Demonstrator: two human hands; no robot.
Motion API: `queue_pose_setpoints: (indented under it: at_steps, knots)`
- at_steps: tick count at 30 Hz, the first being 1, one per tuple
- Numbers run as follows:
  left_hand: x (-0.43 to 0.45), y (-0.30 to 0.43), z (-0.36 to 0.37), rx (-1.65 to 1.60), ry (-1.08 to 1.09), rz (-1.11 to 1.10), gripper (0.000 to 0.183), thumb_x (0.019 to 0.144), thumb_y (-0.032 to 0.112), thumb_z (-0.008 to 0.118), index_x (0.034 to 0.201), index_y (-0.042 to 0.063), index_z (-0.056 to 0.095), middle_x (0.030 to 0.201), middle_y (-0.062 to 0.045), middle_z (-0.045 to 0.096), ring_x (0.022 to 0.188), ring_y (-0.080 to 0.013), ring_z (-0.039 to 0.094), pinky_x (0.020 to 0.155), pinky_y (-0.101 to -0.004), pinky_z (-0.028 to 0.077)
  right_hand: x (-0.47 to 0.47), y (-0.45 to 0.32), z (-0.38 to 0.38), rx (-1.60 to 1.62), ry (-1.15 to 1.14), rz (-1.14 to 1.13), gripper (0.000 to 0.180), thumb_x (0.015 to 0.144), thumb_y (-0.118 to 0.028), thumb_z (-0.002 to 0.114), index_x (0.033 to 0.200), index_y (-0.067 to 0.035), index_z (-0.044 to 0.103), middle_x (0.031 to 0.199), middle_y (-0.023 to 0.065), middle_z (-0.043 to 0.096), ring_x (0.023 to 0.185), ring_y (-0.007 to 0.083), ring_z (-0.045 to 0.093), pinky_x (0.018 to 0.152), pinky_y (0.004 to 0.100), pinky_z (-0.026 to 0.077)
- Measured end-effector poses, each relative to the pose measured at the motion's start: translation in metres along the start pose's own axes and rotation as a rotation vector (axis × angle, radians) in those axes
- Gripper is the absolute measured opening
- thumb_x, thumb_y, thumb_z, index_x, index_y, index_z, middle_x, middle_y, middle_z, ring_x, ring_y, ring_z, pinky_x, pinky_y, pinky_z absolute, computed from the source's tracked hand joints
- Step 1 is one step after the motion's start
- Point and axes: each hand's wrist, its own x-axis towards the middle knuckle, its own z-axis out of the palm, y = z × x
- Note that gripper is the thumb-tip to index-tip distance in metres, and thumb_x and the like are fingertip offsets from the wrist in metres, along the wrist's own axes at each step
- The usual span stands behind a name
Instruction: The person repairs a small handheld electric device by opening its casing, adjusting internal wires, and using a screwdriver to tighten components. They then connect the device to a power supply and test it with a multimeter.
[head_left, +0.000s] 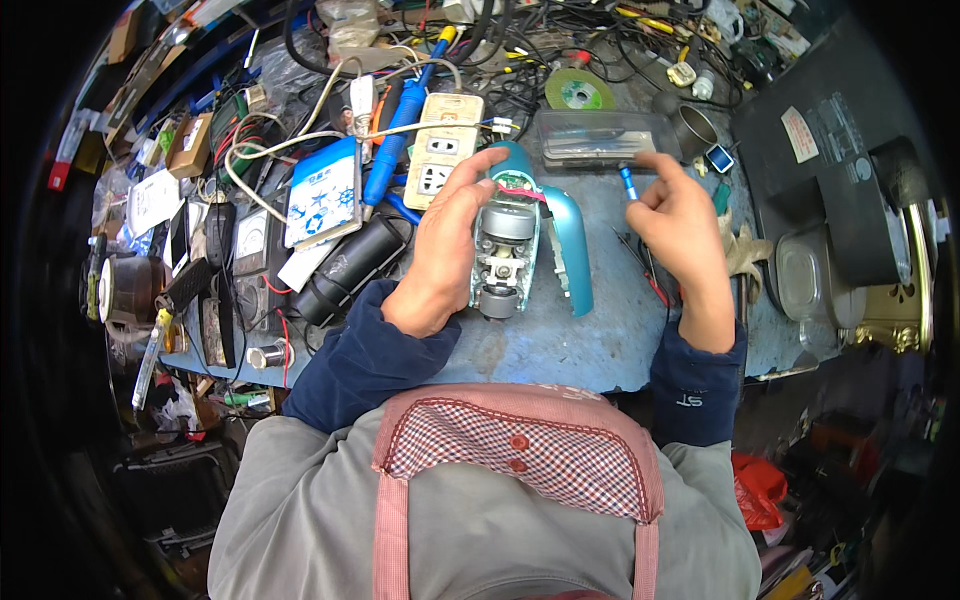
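On the blue bench lies a teal handheld electric device with its casing opened, showing a green circuit board, a silver motor and white mechanism parts. Its curved teal cover rests to the right, close beside it, near a pink-red ribbon or wire at the board. My left hand is against the device's left side, fingers extended toward its top. My right hand holds a small blue-handled screwdriver between thumb and fingers, to the right of the cover. Its tip is not clearly seen.
Behind the device are a clear plastic case, a green grinding disc and a metal cup. A power strip, a blue soldering iron or pump and a blue-white booklet lie left. Pliers-like tools are near my right wrist.
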Motion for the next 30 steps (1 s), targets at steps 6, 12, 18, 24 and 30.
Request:
queue_pose_setpoints:
  at_steps: [6,12,18,24,30]
  knots:
    - [0.001,-0.001,-0.003,-0.097,-0.027,-0.023,0.061,0.104,0.02,0.045,0.162,0.003,0.045,0.126,-0.013,0.071,0.111,-0.0218,0.072,0.096,-0.0375,0.061,-0.024,-0.033,-0.007,0.897,0.136,-0.329,0.078,0.093,0.01,0.066,0.166,0.0,0.039,0.1,0.0109,0.072,0.084,0.0139,0.071,0.075,0.0276,0.06]
    - [-0.009,0.008,0.005,-0.121,-0.086,-0.055,0.084,0.084,0.005,0.062,0.165,0.004,0.041,0.129,-0.014,0.072,0.114,-0.0211,0.07,0.102,-0.0335,0.056,-0.045,-0.037,0.042,0.641,0.371,-0.934,0.076,0.095,0.014,0.07,0.157,-0.006,0.03,0.124,0.0283,0.066,0.101,0.0331,0.077,0.088,0.0434,0.068]
    - [-0.011,0.007,0.006,-0.093,-0.075,-0.041,0.083,0.085,0.006,0.062,0.165,0.004,0.041,0.129,-0.014,0.072,0.114,-0.021,0.07,0.104,-0.0328,0.055,-0.044,-0.035,0.047,0.367,0.352,-1.068,0.075,0.098,0.015,0.065,0.156,-0.014,0.026,0.128,0.0319,0.066,0.107,0.0367,0.076,0.097,0.0526,0.066]
    - [-0.012,0.008,0.007,-0.091,-0.071,-0.04,0.084,0.085,0.007,0.062,0.166,0.003,0.041,0.131,-0.014,0.071,0.116,-0.021,0.069,0.104,-0.0328,0.054,-0.042,-0.029,0.051,0.311,0.337,-1.035,0.077,0.098,0.015,0.067,0.158,-0.012,0.029,0.126,0.0306,0.067,0.11,0.0362,0.076,0.098,0.0503,0.066]
    - [-0.013,0.009,0.008,-0.1,-0.071,-0.048,0.084,0.085,0.007,0.062,0.166,0.004,0.041,0.132,-0.014,0.07,0.118,-0.0216,0.068,0.105,-0.0334,0.053,-0.038,-0.025,0.055,0.318,0.333,-1.017,0.078,0.096,0.017,0.068,0.158,-0.012,0.031,0.127,0.0275,0.068,0.111,0.035,0.076,0.1,0.049,0.065]
